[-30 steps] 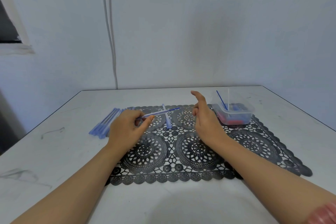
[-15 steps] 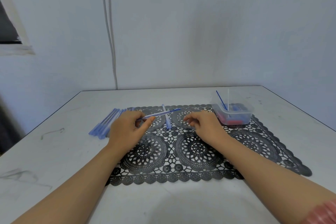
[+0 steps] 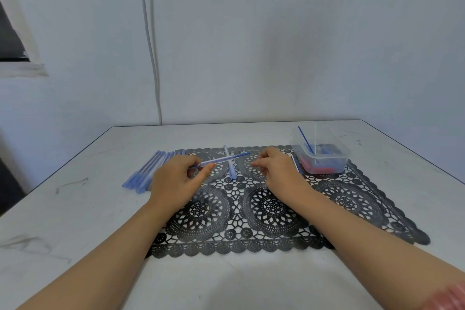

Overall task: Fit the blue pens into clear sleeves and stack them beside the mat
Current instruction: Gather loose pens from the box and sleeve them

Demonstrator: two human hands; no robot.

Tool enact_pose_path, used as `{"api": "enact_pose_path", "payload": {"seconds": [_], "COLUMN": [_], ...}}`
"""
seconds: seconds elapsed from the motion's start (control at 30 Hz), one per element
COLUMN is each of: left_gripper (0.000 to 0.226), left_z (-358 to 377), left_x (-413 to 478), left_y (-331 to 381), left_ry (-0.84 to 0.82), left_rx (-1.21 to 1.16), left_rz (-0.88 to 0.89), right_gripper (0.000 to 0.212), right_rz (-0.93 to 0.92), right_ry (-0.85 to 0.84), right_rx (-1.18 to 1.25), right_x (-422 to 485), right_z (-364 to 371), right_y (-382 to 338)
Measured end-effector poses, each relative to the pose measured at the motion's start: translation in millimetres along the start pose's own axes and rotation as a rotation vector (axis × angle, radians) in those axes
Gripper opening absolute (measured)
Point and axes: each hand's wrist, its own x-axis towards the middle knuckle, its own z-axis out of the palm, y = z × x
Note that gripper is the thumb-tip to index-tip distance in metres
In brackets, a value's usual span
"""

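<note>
My left hand [image 3: 176,181] pinches a thin blue pen in a clear plastic sleeve [image 3: 221,158] between thumb and fingers, above the black lace mat [image 3: 352,199]. My right hand [image 3: 279,171] is near its tip, fingers loosely curled, gripping nothing visible. Sleeved blue pens [image 3: 148,171] lie stacked on the white table [image 3: 75,209], beside the mat's left edge.

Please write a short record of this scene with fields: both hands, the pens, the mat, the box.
left hand: pinches a pen above the mat
right hand: fingers curled near that pen's tip; whether it holds anything, cannot tell
loose pen: lies on the mat, under the held one
stack: pens side by side on the table, left of the mat
box: clear, at the mat's far right corner
</note>
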Motion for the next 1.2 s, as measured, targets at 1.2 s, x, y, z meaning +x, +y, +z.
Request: {"api": "enact_pose_path", "payload": {"seconds": [1.2], "left_gripper": [0.037], "left_z": [0.4], "left_x": [-1.7], "left_y": [2.0], "left_ry": [-0.003], "left_rx": [0.082], "left_rz": [0.075], "right_gripper": [0.061], "right_rz": [-0.429], "right_ry": [0.186], "right_rx": [-0.17], "right_x": [-21.7], "right_z": [-1.0], "right_y": [-34.4]}}
